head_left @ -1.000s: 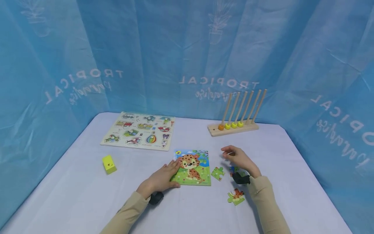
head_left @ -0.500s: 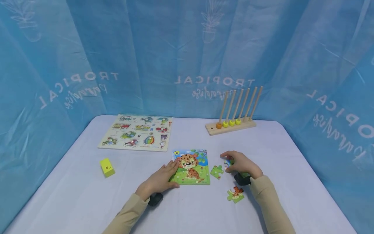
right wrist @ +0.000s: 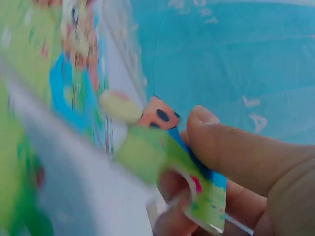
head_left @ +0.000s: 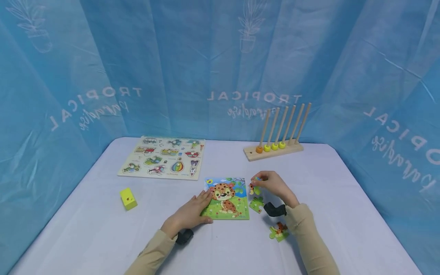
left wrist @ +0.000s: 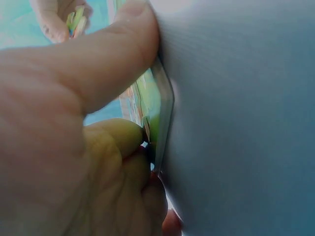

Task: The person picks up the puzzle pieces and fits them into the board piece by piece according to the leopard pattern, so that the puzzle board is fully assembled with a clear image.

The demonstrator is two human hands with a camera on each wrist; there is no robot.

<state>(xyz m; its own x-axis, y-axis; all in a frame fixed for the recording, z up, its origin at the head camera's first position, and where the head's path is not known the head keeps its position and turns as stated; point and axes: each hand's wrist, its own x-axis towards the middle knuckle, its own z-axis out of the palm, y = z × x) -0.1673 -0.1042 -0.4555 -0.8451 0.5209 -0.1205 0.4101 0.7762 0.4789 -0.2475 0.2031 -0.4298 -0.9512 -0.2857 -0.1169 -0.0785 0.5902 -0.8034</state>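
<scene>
Right hand (head_left: 274,184) moved in closer to the leopard board (head_left: 220,215), pinching a puzzle piece (right wrist: 170,155) just off the board's right side. Left hand (head_left: 190,212) lies on the left edge, fingers stretched out.

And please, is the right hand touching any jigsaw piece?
Touching. The right wrist view shows the right hand pinching a green jigsaw piece with an orange spotted patch, thumb against its surface.

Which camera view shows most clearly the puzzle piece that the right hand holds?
The right wrist view: there the puzzle piece appears large, its spotted orange patch visible. The head view shows it small, partly behind the right hand; the left wrist view, small near the top.
</scene>
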